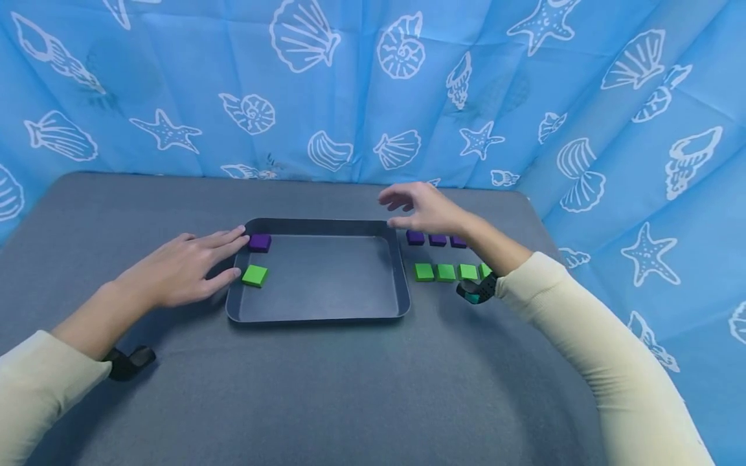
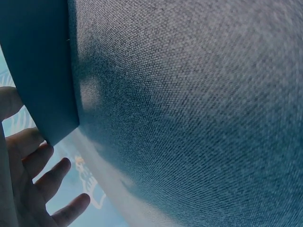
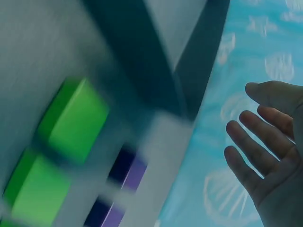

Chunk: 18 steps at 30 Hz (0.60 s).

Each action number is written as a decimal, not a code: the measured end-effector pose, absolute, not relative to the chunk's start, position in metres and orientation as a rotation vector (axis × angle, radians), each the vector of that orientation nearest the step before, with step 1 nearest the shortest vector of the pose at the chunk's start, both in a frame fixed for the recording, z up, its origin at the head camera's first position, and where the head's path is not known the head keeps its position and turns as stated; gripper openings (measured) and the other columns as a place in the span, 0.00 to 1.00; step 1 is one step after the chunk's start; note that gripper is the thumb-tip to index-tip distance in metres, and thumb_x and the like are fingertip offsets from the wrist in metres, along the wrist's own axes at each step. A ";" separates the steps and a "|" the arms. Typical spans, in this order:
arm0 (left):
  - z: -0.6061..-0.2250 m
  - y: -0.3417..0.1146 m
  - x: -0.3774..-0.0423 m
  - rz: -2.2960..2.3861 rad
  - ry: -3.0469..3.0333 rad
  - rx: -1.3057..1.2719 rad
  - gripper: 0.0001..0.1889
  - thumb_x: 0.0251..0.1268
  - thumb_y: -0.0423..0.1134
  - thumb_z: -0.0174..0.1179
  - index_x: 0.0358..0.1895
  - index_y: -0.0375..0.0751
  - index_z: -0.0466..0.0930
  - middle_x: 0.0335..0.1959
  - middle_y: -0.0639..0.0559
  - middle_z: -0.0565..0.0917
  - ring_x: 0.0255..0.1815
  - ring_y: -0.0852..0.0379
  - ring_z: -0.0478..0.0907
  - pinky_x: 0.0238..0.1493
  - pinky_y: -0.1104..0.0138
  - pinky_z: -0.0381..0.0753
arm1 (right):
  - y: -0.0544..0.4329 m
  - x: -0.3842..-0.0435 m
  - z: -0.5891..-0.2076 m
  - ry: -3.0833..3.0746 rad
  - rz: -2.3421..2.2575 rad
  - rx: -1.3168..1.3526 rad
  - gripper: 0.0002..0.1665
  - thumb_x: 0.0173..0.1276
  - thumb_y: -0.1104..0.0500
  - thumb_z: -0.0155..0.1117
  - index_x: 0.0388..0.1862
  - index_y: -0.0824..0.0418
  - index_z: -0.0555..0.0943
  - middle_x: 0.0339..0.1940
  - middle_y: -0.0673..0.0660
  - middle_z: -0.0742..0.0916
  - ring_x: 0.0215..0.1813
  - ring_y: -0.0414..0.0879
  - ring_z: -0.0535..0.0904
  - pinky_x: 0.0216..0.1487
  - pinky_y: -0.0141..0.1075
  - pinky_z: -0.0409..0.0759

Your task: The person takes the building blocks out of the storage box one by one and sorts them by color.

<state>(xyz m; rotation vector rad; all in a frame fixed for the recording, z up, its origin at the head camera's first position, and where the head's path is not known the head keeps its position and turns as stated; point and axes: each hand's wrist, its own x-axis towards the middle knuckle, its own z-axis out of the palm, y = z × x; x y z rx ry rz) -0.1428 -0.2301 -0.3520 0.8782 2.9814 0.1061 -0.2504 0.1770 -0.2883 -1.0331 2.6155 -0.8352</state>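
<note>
My left hand (image 1: 183,268) reaches to the left rim of a dark grey tray (image 1: 332,278), its fingers stretched out at the edge. In the left wrist view, the fingertips meet the tray's outer wall (image 2: 40,71) near a corner. Inside the tray, along its left side, lie a purple block (image 1: 259,243) and, nearer to me, a slightly turned green block (image 1: 254,276). My right hand (image 1: 424,208) hovers over the tray's far right corner with loosely bent fingers and nothing in them. Beneath and beside it is a row of purple blocks (image 1: 438,240).
Right of the tray, a row of several green blocks (image 1: 445,272) lies nearer to me than the purple row; my right forearm hides part of both rows. A grey cloth-covered table (image 1: 350,388) carries everything. Behind it hangs a blue curtain (image 1: 361,84) with white shells.
</note>
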 end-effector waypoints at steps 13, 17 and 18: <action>-0.350 -0.230 -0.142 0.110 2.971 0.867 0.34 0.75 0.53 0.51 0.75 0.36 0.62 0.76 0.36 0.62 0.67 0.35 0.71 0.61 0.33 0.67 | 0.085 -0.220 -0.303 2.355 -0.718 -1.159 0.32 0.65 0.63 0.71 0.67 0.67 0.74 0.65 0.61 0.80 0.63 0.47 0.79 0.64 0.38 0.75; -0.350 -0.229 -0.142 0.105 2.966 0.850 0.34 0.75 0.54 0.51 0.76 0.37 0.61 0.76 0.36 0.61 0.68 0.34 0.70 0.61 0.33 0.67 | 0.067 -0.214 -0.311 2.309 -0.659 -1.177 0.34 0.65 0.60 0.72 0.68 0.66 0.73 0.66 0.60 0.79 0.65 0.47 0.78 0.65 0.36 0.74; -0.350 -0.229 -0.142 0.105 2.965 0.848 0.34 0.75 0.54 0.51 0.76 0.37 0.61 0.76 0.36 0.61 0.68 0.34 0.70 0.61 0.33 0.66 | 0.063 -0.213 -0.313 2.302 -0.639 -1.183 0.34 0.65 0.59 0.72 0.68 0.65 0.72 0.67 0.59 0.79 0.65 0.47 0.77 0.65 0.35 0.74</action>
